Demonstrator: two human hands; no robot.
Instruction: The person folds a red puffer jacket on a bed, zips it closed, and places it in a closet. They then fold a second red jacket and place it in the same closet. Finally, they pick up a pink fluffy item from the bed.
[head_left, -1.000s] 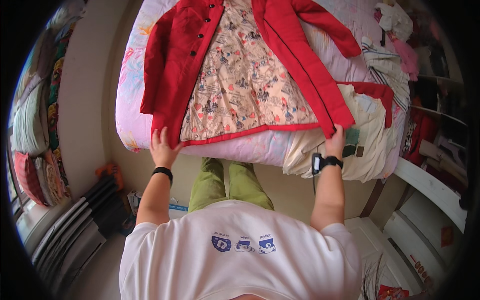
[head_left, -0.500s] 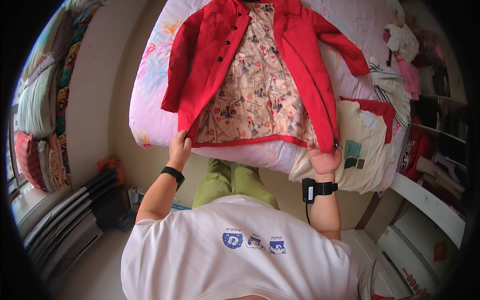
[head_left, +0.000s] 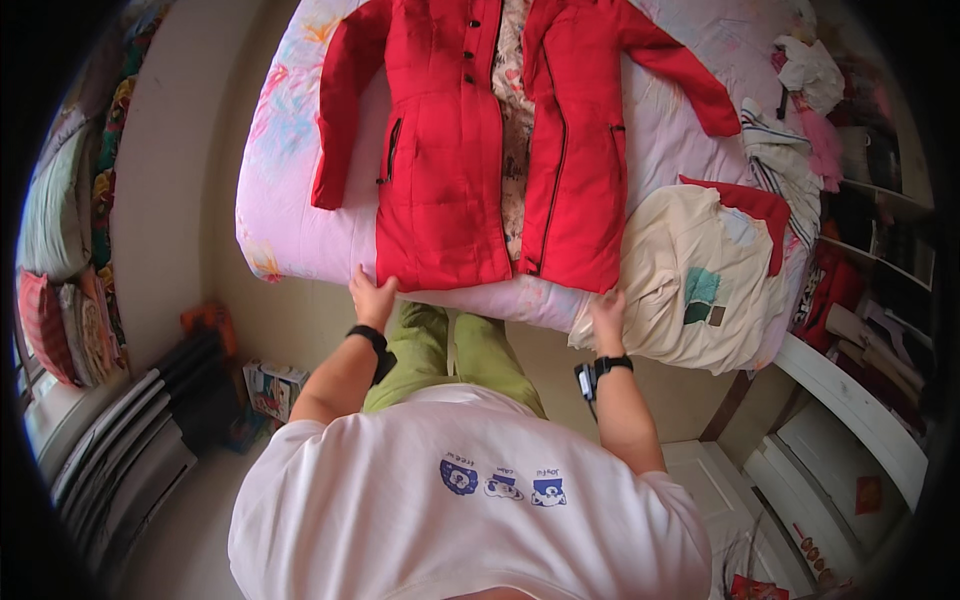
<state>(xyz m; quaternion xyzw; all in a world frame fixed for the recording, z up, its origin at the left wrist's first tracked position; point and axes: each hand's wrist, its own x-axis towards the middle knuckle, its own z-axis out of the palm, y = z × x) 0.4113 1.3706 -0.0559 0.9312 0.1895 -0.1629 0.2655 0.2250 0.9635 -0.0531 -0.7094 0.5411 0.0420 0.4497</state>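
Observation:
A red quilted coat [head_left: 440, 190] lies front up on the bed, its two front panels drawn in toward each other. Between them a strip of the patterned lining [head_left: 514, 130] still shows. My left hand [head_left: 372, 299] grips the coat's bottom left corner, its thumb at the hem. At the bottom right corner, my right hand [head_left: 606, 318] pinches the hem, with some fingertips hidden by the cloth. Both sleeves spread outward on the bedding. Beside my right hand lies a cream shirt [head_left: 665, 290] with a green patch, partly over something red.
The pink flowered bedding [head_left: 285, 190] reaches the bed's near edge, in front of my legs. A striped garment [head_left: 780, 160] and a white bundle [head_left: 812, 75] lie at the right. Shelves stand beyond them. Folded textiles [head_left: 60, 230] sit on the left ledge above dark stacked panels [head_left: 130, 430].
The coat's front panels have swung inward, covering most of the lining that was exposed. My right hand has moved left with its corner; my left hand has shifted slightly right.

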